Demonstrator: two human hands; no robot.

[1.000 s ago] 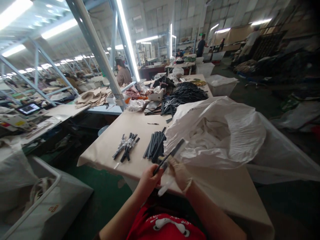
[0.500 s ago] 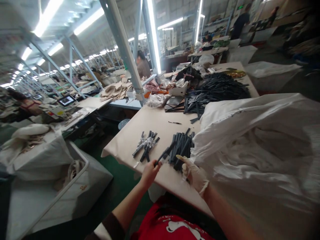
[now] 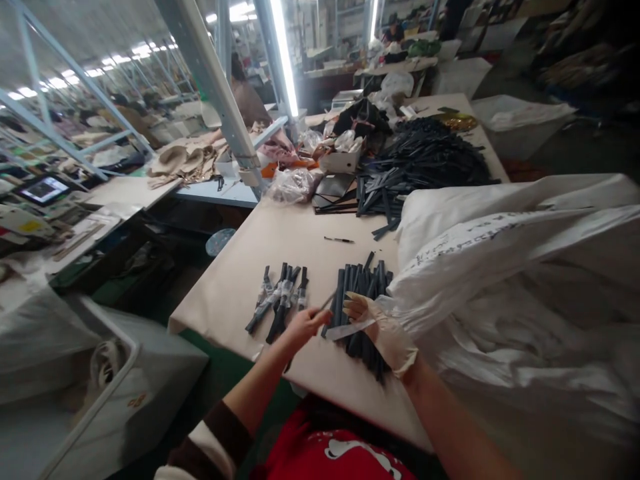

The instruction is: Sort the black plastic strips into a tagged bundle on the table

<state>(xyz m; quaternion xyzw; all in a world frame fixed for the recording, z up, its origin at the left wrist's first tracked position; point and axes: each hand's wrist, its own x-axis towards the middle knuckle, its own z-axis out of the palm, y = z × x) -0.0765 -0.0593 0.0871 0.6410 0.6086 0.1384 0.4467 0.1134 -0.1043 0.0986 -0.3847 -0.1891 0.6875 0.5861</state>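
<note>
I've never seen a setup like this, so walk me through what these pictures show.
There is no machine here: a person works with their own two hands, seen by a camera worn on the head, looking forward and down. On the cloth-covered table lie wrapped bundles, a row of dark strips, a pen and, farther back, a dark heap. A big white sack is on the right. The bare left hand seems to pinch a thin dark piece, too blurred to name. The gloved right hand is over the strips, with a translucent film at its fingers; whether it grips that is unclear.
</note>
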